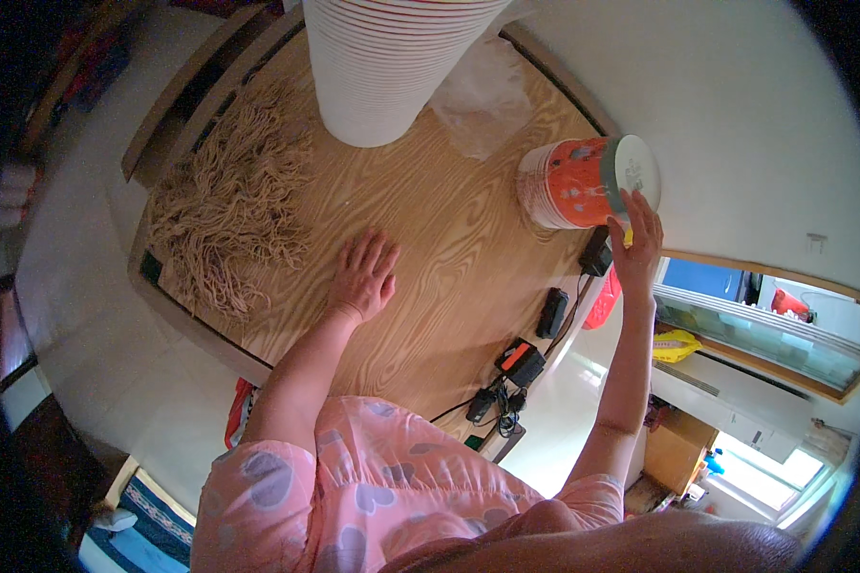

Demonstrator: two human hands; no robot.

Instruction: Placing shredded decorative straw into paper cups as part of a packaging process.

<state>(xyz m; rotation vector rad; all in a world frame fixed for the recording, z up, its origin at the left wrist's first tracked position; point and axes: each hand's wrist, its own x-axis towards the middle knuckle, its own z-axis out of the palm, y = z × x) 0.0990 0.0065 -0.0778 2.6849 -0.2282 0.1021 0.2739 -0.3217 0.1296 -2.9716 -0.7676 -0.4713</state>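
Note:
On the wood-grain table [430,277], my left hand [364,274] lies palm down with its fingers stretched out, holding nothing. My right hand [640,235] reaches to the white round end of a short stack of red-orange printed paper tubs [581,181]. Its fingers are apart and the fingertips appear to touch the edge of that end, without wrapping round it. A tall stack of white paper tubs [377,72] rises at the far side, its upper part cut off by the frame. Between the two stacks lies a crumpled clear plastic bag [485,100].
A heap of beige stringy strands [244,205] covers the table's left side. Along the right edge sit a black adapter [596,252], a dark handheld device [551,312], a black-and-orange box [521,363] and coiled cables [508,416]. A white wall [736,124] stands beyond.

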